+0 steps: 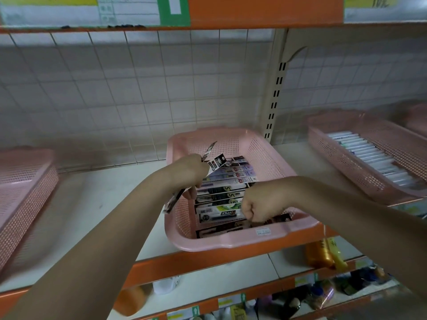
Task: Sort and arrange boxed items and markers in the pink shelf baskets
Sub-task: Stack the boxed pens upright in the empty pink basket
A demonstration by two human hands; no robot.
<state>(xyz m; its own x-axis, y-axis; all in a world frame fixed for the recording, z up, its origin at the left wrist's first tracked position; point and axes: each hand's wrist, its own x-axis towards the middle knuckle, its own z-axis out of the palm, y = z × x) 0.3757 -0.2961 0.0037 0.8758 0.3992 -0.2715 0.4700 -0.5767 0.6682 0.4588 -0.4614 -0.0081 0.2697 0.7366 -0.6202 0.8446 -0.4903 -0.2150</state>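
A store shelf (92, 204) with a white deck and orange front edge runs across the view, backed by a pale wire-grid panel; another orange shelf sits overhead and lower shelves of bottles show below. The middle pink basket (231, 242) is the landmark here. To its left stands a second pink basket (25, 179), blurred, its contents not visible. To its right, beyond the slotted upright, a third pink basket (360, 176) holds a neat row of white markers (369, 155) lying side by side.

Inside the middle basket, boxed items (221, 192) lie flat in a stack of rows running from its back toward its front wall, filling the left and central part; the right side of its floor is bare mesh.

The step in hand looks like tidying this basket's rows. The left hand (191, 172), over the basket's left wall, is clenched around a few slim packets (211, 158) that fan out above the fist and poke out below it, outside the wall. The right hand (256, 207), near the basket's front, is curled knuckles-up among the front boxes; it seems to pinch something there, but what it grasps I cannot tell.

Next, the packets likely need laying flat in line with the rows, which calls for squaring their edges first. Both forearms reach in from below, converging on the basket.
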